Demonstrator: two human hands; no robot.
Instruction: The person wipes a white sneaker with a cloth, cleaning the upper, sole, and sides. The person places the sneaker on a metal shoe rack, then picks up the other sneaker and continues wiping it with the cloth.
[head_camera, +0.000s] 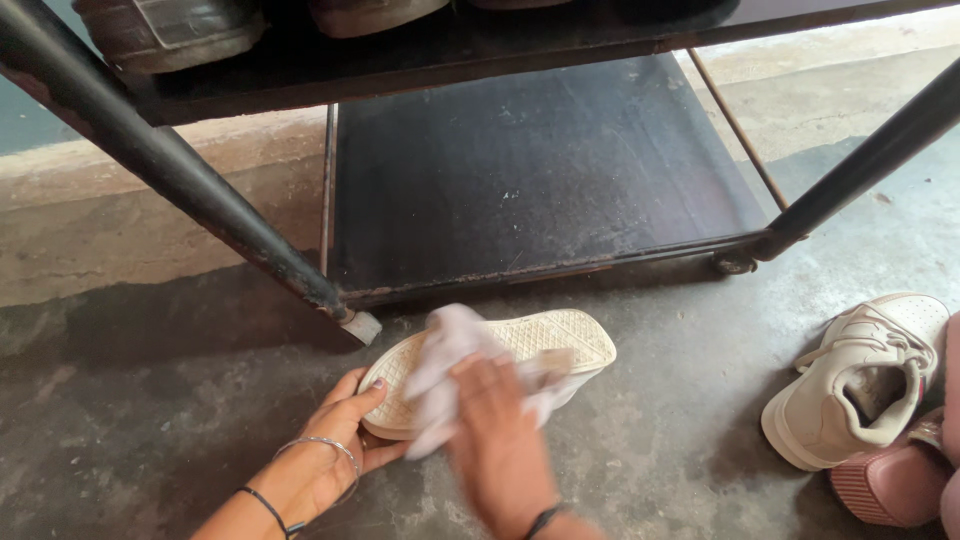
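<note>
Left hand (345, 432) grips the upturned white shoe (500, 362) by its heel, while the blurred right hand (497, 425) clutches a white cloth (445, 352) over its sole.

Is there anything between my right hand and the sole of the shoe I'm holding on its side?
Yes: a white cloth lies between your right hand and the upturned sole of the white shoe. Your left hand touches the shoe's end directly.
</note>
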